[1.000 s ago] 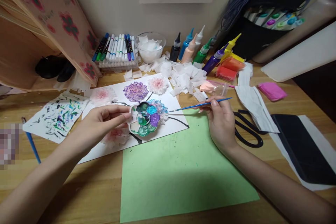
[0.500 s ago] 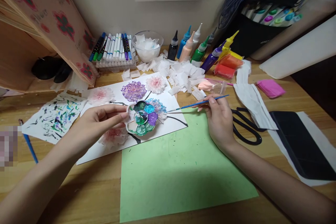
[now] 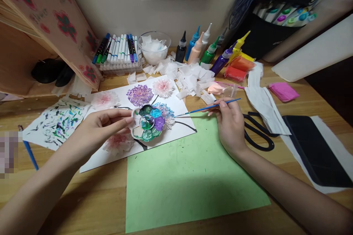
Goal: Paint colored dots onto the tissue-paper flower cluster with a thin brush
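Note:
My left hand (image 3: pixel 111 123) pinches the left rim of a flower-shaped paint palette (image 3: pixel 147 124), its wells holding green, blue and purple paint. The palette is held over a white sheet (image 3: pixel 176 137) bearing ruffled paper flowers. In my right hand (image 3: pixel 227 121) is a thin blue paintbrush (image 3: pixel 205 108), its tip pointing left to the edge of a blue-tipped flower (image 3: pixel 167 110). Whether the bristles touch it I cannot tell. A purple-edged flower (image 3: pixel 139 95) and several pink-centred ones, one (image 3: pixel 163 87) at the top, surround it. The palette partly covers the blue-tipped flower.
A green sheet (image 3: pixel 193 191) lies in front. Tissue scraps (image 3: pixel 190 79), paint bottles (image 3: pixel 207 53), a glass bowl (image 3: pixel 154 49) and markers (image 3: pixel 118 49) line the back. Right are black-handled scissors (image 3: pixel 260 136) and a black phone-like slab (image 3: pixel 317 150); left, a paint-smeared paper (image 3: pixel 59 123) and another brush (image 3: pixel 30 154).
The whole view has shifted very slightly. Both hands keep their grips, and the palette and brush stay in almost the same place.

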`<state>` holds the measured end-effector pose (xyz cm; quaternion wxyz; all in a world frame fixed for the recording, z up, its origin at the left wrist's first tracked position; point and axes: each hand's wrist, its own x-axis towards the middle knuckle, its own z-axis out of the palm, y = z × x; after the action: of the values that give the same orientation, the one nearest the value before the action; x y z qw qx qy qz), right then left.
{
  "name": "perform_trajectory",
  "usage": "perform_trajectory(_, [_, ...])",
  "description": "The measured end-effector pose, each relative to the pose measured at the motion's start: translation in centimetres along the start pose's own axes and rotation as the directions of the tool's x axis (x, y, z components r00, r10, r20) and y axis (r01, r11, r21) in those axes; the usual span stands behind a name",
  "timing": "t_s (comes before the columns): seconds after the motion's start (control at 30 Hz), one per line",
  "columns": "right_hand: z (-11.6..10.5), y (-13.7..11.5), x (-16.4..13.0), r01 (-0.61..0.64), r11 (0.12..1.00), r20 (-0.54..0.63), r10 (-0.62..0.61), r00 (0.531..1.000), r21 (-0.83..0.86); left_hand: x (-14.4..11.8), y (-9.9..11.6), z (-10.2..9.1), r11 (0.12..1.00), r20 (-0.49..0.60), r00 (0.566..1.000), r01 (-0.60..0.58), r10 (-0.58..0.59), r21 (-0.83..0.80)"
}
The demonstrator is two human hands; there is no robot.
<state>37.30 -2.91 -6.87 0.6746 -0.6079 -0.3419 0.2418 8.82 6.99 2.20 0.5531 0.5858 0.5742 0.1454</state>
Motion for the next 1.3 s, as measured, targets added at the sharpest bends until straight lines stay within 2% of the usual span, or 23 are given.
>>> perform_trajectory(0.23, [0.0,-0.3,-0.1,0.021,1.000,-0.040,-0.021,0.999,0.012,0.0,-0.1,-0.3,1.000,0.000,1.000,-0.005,0.005,0.021])
perform_trajectory(0.43, [0.2,-0.2,-0.3,0.012,1.000,0.008,-0.012,1.000,0.015,-0.2,0.1,-0.3,1.000,0.005,1.000,0.003,-0.003,-0.005])
perform_trajectory(0.77, [0.1,-0.2,-0.2,0.045,0.998,-0.019,-0.044,0.999,0.036,0.0,0.2,0.0,0.998,-0.008,1.000,-0.028,0.029,0.048])
perform_trajectory(0.9, [0.1,-0.4,-0.2,0.040,0.999,-0.013,-0.040,0.999,0.033,0.0,-0.1,-0.1,1.000,-0.016,1.000,-0.024,0.024,0.016])
perform_trajectory(1.03, [0.2,-1.1,-0.6,0.146,0.983,-0.110,-0.133,0.985,0.113,0.1,-0.3,0.0,0.999,0.007,0.999,-0.033,0.033,-0.007])
perform_trajectory(1.1, [0.3,-1.6,-1.1,0.228,0.962,-0.111,-0.213,0.971,0.149,0.0,-0.2,0.1,0.998,0.021,0.998,-0.054,0.054,0.009])
perform_trajectory(1.3, [0.4,-1.8,-3.1,0.391,0.910,0.081,-0.404,0.911,0.136,-0.2,0.0,0.9,0.995,0.071,0.993,-0.100,0.099,0.011])
